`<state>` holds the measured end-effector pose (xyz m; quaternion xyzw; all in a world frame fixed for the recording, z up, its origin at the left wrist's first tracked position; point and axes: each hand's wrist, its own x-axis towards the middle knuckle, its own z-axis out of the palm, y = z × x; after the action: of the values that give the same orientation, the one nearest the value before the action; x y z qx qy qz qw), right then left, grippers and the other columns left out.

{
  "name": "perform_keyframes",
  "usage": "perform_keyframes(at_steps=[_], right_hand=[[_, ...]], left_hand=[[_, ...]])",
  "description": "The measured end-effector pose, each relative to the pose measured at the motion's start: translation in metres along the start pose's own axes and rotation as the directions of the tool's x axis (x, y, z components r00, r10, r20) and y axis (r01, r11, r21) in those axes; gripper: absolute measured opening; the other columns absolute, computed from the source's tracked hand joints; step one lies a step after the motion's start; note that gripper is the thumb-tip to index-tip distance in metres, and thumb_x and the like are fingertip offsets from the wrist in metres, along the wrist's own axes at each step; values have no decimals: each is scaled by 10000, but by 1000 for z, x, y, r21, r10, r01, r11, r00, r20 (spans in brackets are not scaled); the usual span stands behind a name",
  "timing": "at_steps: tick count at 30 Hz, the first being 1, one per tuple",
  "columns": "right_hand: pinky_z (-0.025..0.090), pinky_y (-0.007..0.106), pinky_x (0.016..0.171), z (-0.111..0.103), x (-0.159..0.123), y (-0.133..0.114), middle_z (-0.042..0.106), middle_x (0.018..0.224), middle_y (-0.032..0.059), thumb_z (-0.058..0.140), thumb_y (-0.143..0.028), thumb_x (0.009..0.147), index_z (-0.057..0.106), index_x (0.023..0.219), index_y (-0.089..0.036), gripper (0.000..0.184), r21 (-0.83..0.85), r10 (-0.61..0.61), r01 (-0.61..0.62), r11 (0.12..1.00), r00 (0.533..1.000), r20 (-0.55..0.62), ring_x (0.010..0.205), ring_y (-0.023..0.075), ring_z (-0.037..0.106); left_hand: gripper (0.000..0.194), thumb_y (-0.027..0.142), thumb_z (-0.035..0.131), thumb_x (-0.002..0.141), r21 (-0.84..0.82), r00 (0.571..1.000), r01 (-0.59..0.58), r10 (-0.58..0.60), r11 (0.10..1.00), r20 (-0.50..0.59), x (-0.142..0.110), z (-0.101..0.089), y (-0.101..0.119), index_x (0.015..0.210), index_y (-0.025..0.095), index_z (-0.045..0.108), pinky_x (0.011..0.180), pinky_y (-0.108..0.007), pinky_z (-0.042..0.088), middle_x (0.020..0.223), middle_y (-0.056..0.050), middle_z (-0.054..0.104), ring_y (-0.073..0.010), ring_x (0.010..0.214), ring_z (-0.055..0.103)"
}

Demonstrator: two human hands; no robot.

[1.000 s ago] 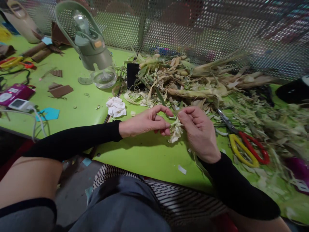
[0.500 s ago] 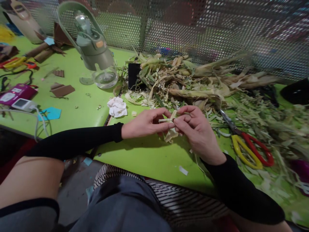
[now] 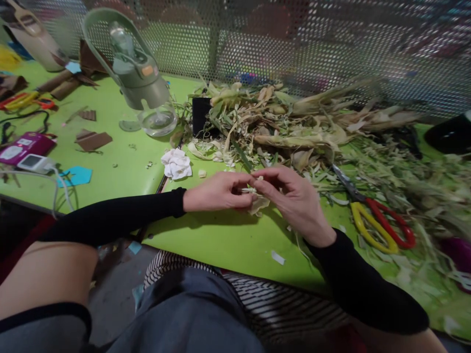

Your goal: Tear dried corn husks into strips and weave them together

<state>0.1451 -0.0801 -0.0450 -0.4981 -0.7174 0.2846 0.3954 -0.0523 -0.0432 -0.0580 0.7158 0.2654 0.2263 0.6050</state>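
My left hand (image 3: 217, 192) and my right hand (image 3: 294, 198) meet over the green table (image 3: 221, 240), both in black sleeves. Together they pinch a small pale piece of corn husk (image 3: 258, 202), which hangs below the fingertips. The fingers of both hands are curled closed around it. Just behind the hands lies a large heap of dried corn husks and leaves (image 3: 294, 122).
Scissors with a red and a yellow handle (image 3: 375, 223) lie right of my right hand. A crumpled white tissue (image 3: 176, 163) sits to the left, a clear bottle with a green lid (image 3: 142, 73) behind it. Brown card scraps (image 3: 91, 139), a pink device (image 3: 24, 145) and cables lie far left. Mesh fencing (image 3: 294, 44) backs the table.
Both hands have drawn closer together and lowered slightly. The husk piece, earlier hanging loose below the fingers, is now bunched tighter between the fingertips.
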Motion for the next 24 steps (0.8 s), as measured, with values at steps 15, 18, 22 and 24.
perform_keyframes(at_steps=[15, 18, 22, 24], right_hand=[[416, 294, 570, -14, 11, 10, 595, 727, -3, 670, -387, 925, 602, 816, -212, 217, -181, -90, 9, 984, 891, -445, 615, 131, 495], [428, 303, 578, -15, 10, 7, 579, 737, 2, 639, -445, 954, 616, 871, -227, 234, -72, 31, -64, 995, 921, -387, 615, 136, 488], [411, 287, 543, -8, 7, 2, 599, 777, 9, 621, -500, 950, 615, 940, -232, 268, -3, 73, -77, 997, 959, -275, 609, 137, 494], [402, 282, 534, -4, 7, 3, 613, 768, 12, 631, -492, 937, 612, 903, -223, 272, -48, 66, -78, 996, 977, -202, 612, 143, 510]], left_hand=[[147, 116, 665, 870, -62, 931, 5, 18, 998, 364, -14, 36, -5, 926, 180, 785, 920, -275, 529, 1044, -44, 792, -138, 953, 708], [123, 229, 683, 910, -252, 997, 62, -48, 966, 59, -3, 28, -5, 972, 142, 745, 858, -259, 551, 1002, -52, 777, -105, 853, 692], [116, 169, 537, 999, -615, 942, 40, -235, 787, -239, 18, -1, 1, 1032, 147, 646, 845, -228, 575, 985, -48, 747, -72, 825, 713], [116, 201, 478, 1034, -681, 911, 63, -321, 729, -260, 22, -8, 5, 1020, 166, 588, 757, -214, 585, 928, -46, 741, -79, 767, 721]])
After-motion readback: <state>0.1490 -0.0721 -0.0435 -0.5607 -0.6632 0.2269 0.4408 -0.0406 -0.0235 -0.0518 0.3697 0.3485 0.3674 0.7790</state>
